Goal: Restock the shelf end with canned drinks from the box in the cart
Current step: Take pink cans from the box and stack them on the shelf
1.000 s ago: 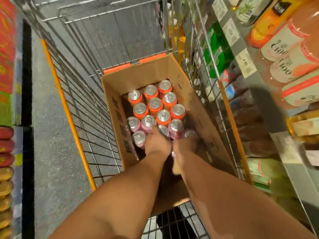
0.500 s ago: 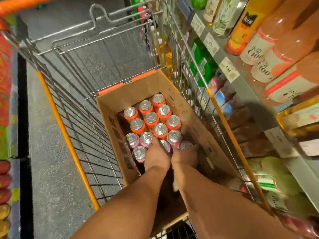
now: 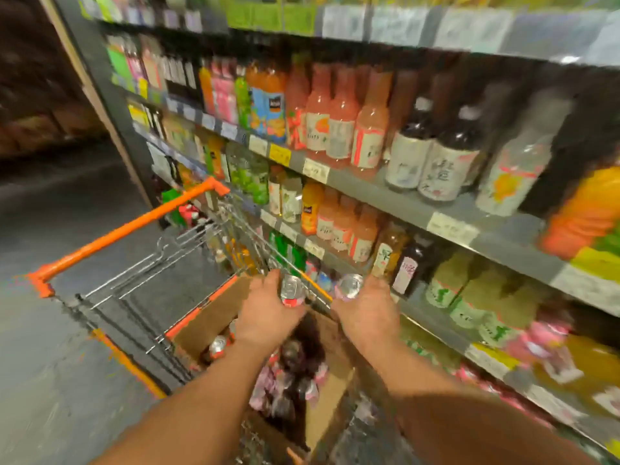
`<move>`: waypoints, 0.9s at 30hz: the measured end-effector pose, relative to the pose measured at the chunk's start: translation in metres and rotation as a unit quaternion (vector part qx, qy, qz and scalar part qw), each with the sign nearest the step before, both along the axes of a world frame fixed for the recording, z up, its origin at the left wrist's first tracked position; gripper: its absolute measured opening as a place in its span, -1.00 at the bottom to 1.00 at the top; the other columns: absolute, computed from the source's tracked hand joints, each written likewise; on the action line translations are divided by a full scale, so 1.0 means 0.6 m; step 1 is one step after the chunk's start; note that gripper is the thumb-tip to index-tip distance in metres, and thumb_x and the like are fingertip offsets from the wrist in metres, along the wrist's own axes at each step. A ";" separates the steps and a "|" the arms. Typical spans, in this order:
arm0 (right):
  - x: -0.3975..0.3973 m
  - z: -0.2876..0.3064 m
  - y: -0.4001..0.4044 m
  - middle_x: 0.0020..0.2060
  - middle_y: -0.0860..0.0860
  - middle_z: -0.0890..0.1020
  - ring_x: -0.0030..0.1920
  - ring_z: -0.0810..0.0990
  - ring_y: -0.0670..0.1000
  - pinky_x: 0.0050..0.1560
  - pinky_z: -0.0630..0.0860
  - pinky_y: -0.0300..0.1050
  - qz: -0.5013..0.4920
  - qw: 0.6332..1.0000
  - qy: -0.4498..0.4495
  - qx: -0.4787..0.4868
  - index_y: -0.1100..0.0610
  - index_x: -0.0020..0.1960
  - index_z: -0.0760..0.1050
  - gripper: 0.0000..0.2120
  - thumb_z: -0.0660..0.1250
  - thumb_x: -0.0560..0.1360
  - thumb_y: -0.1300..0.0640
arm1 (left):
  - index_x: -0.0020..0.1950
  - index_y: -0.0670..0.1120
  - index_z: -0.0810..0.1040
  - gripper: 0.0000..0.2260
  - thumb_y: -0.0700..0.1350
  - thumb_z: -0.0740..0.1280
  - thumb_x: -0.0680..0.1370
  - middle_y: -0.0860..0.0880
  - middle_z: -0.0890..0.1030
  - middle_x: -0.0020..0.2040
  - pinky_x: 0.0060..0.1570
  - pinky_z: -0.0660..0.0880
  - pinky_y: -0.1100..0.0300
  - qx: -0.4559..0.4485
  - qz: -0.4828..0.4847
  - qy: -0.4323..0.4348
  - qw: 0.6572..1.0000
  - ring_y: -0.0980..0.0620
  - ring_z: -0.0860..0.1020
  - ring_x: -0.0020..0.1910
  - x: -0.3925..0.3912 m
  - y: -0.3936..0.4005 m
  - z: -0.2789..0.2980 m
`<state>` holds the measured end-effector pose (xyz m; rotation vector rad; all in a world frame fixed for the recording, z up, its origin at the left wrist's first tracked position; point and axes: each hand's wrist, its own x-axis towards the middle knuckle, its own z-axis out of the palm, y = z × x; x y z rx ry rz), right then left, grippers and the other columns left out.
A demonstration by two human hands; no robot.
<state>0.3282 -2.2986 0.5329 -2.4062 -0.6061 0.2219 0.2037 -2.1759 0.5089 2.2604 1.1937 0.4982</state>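
Fingers (image 3: 273, 280) of left hand (image 3: 265, 313) are gripping one can (image 3: 292, 292); right hand (image 3: 367, 317) is gripping another can (image 3: 349, 286); box (image 3: 208, 317) lying below both.

can (image 3: 292, 292) in left hand (image 3: 268, 317) | can (image 3: 349, 286) in right hand (image 3: 367, 317) | above box (image 3: 204, 325)

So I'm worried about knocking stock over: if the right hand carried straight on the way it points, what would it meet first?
Probably the bottles on the lower shelf just beyond the right hand and its can; depth is blurred.
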 end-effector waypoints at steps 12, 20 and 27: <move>0.138 0.484 -0.341 0.09 0.13 0.50 0.13 0.53 0.16 0.04 0.47 -0.08 -0.102 0.971 -0.211 -0.040 0.18 0.17 0.48 -0.38 0.38 0.33 -0.27 | -0.11 -0.02 0.54 -0.55 0.26 0.51 0.24 0.06 0.63 -0.17 -0.19 0.49 0.12 0.084 -0.282 -0.135 0.946 0.00 0.60 -0.15 0.259 -0.252 0.480; 0.218 0.675 -0.568 -0.29 0.06 0.50 -0.21 0.54 0.13 -0.40 0.30 -0.17 -0.196 0.945 -0.261 -0.003 0.16 -0.20 0.47 -0.55 0.42 0.29 -0.23 | -0.01 -0.05 0.62 -0.57 0.15 0.57 0.26 0.01 0.67 -0.11 -0.06 0.56 0.08 0.083 -0.385 -0.225 0.891 -0.03 0.62 -0.08 0.396 -0.468 0.677; 0.330 0.758 -0.663 -0.40 0.04 0.55 -0.42 0.48 0.00 -0.48 0.35 -0.18 -0.219 0.930 -0.296 -0.003 0.14 -0.32 0.47 -0.62 0.40 0.32 -0.19 | 0.05 -0.02 0.57 -0.56 0.04 0.56 0.24 0.03 0.62 0.00 0.09 0.56 0.06 0.059 -0.397 -0.259 0.878 -0.02 0.60 0.03 0.515 -0.575 0.794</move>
